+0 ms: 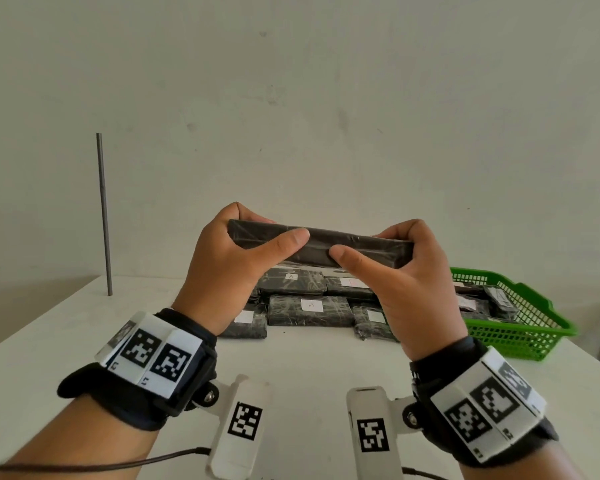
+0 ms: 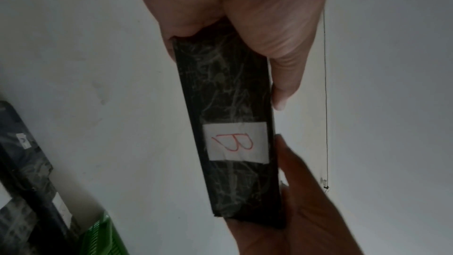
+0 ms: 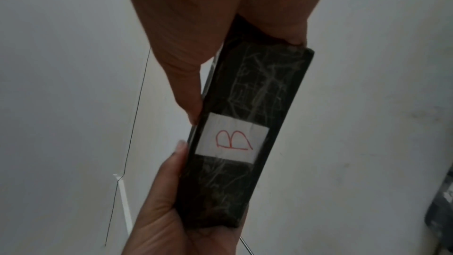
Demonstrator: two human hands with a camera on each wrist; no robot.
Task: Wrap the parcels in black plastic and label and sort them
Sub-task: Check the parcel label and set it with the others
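Both my hands hold one parcel wrapped in black plastic (image 1: 326, 237) level in the air above the white table (image 1: 302, 362). My left hand (image 1: 264, 226) grips its left end, thumb on the near side and fingers behind. My right hand (image 1: 374, 242) grips the right end the same way. The underside of the parcel (image 2: 220, 88) carries a white label (image 2: 236, 142) with a red letter B, seen in both wrist views, where the label (image 3: 231, 141) sits near the parcel's (image 3: 257, 88) middle.
Several wrapped, labelled parcels (image 1: 309, 308) lie in rows on the table beyond my hands. A green plastic basket (image 1: 523, 336) at the right holds more wrapped parcels. A thin metal rod (image 1: 104, 216) stands upright at the table's far left.
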